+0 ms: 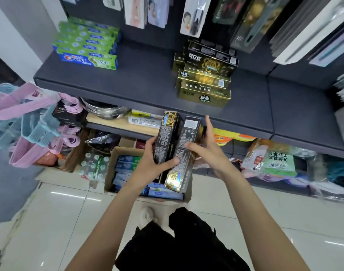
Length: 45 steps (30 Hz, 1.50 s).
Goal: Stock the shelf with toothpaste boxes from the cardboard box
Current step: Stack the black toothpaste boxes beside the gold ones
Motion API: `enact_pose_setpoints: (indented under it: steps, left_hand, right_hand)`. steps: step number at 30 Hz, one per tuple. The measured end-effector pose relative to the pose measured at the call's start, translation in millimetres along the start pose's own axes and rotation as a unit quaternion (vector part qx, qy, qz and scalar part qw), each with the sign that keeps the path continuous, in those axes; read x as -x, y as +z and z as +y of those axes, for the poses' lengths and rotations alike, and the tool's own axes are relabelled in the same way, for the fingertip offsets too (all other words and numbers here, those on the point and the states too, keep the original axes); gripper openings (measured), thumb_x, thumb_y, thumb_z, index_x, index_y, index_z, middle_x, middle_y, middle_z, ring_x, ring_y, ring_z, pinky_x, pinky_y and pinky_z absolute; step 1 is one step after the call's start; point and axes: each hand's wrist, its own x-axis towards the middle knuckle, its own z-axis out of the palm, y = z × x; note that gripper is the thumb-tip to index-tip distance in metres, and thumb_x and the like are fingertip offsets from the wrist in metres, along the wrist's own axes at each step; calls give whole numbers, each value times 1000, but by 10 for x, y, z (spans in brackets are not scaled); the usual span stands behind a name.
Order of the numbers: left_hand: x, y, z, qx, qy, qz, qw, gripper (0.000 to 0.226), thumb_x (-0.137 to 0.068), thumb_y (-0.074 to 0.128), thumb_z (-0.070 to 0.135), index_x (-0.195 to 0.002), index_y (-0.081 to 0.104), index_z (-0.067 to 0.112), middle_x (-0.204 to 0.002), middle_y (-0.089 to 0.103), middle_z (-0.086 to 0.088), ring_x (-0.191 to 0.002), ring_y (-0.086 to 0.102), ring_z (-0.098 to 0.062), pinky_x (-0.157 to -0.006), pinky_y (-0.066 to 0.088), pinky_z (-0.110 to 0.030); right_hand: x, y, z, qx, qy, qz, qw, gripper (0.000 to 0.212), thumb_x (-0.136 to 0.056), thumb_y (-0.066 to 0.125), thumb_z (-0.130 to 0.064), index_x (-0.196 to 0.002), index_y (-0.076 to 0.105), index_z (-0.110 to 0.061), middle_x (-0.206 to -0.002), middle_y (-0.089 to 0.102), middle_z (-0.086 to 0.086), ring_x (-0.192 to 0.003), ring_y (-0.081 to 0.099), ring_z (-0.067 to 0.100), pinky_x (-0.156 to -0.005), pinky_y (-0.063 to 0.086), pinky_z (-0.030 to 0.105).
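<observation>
Left hand (154, 163): its grip is wrapped round the lower half of two black boxes (174, 149), thumb across the front of the right-hand one, fingers behind the left-hand one.
Right hand (206, 145): fingers mostly straight and spread, the grip wide; the thumb touches the side of the right-hand box and one finger points up towards the shelf edge. It seems to be steadying or squaring the pair, not carrying it.
Black boxes: two, held upright side by side in the air, above the carton and just below the front edge of the shelf. Probably held as a pair to save a trip.
Carton (110, 165): one, open on the floor under the shelf. Light blue boxes (128, 165) lie flat in it; about six show, and the rest are hidden by the arms.
Shelf (147, 85): dark, with a wide bare stretch in the middle.
Gold and black stack (204, 79): about five boxes piled at the right of the bare stretch; the same make as the pair in hand, so the pair likely belongs with it.
Green stack (87, 45): at the left rear; about six boxes, the count blurred.
Step in hand: lifting the pair to the shelf; neither box is placed yet.
</observation>
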Motion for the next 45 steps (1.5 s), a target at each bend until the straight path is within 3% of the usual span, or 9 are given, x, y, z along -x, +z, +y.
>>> enact_pose_setpoints:
  steps: [11, 14, 20, 23, 26, 33, 38, 41, 45]
  left_hand:
    - [-522, 215, 394, 48, 20, 174, 983, 78, -80, 72, 32, -142, 25, 32, -131, 51, 6, -121, 49, -17, -102, 43, -41]
    - [-598, 325, 459, 104, 22, 227, 968, 71, -83, 70, 27, -141, 28, 30, -118, 53, 16, -103, 53, 5, -80, 48, -18]
    - [-660, 547, 440, 127, 8, 268, 955, 64, -87, 66, 21, -136, 27, 33, -117, 55, 8, -93, 56, 2, -69, 46, -17]
    - [-646, 621, 411, 144, 3, 288, 947, 67, -84, 69, 22, -135, 27, 37, -129, 53, -3, -108, 57, -19, -84, 47, -32]
    - [-618, 686, 411, 153, -2, 293, 944, 70, -83, 70, 25, -137, 26, 37, -131, 52, -4, -111, 57, -22, -91, 47, -39]
    - [-592, 797, 516, 194, -11, 282, 940, 54, -87, 60, 44, -131, 29, 43, -133, 53, 1, -115, 56, -18, -102, 42, -47]
    - [-618, 825, 650, 164, -16, 243, 956, 50, -90, 51, 36, -132, 25, 44, -126, 56, -1, -110, 58, -21, -97, 46, -51]
    - [-651, 852, 696, 152, -3, 240, 959, 50, -95, 53, 18, -130, 25, 39, -110, 60, 2, -90, 63, -7, -76, 50, -25]
    - [-737, 885, 701, 199, 1, 238, 951, 77, -82, 70, 4, -134, 26, 40, -105, 63, -7, -81, 68, -14, -71, 55, -30]
  right_hand:
    - [-612, -1056, -142, -198, 11, 159, 967, 82, -71, 81, -36, -126, 20, -31, -124, 53, 8, -95, 64, 16, -99, 47, 43]
    - [-815, -1327, -252, -301, 12, 168, 939, 77, -81, 74, -19, -131, 16, -23, -131, 40, 14, -77, 69, 10, -99, 48, 41]
    - [-1613, -1391, -640, -284, -40, 180, 941, 76, -75, 79, -16, -126, 24, -29, -134, 41, 10, -109, 60, 24, -76, 58, 25]
    - [-1900, -1349, -676, -59, -31, 234, 970, 77, -76, 74, -45, -133, 28, -21, -132, 43, 16, -112, 55, 29, -87, 53, 36]
    - [-2021, -1453, -531, 292, -51, 291, 910, 87, -79, 48, -71, -137, 32, -7, -129, 48, 24, -117, 46, 39, -95, 37, 45]
    - [-2253, -1578, -376, 349, -82, 325, 875, 83, -85, 41, -66, -126, 40, 6, -122, 49, 26, -108, 52, 42, -88, 41, 47]
    - [-2218, -1611, -409, 262, -136, 311, 904, 83, -81, 51, -65, -137, 30, -9, -128, 39, 24, -108, 47, 40, -87, 43, 47]
    - [-1747, -1546, -380, 221, -232, 275, 906, 71, -84, 62, -48, -138, 32, -14, -131, 37, 20, -114, 43, 34, -85, 41, 38]
    - [-854, -1128, -364, 201, -248, -31, 947, 58, -84, 66, -34, -135, 39, -26, -127, 46, -7, -113, 50, 11, -84, 44, 19]
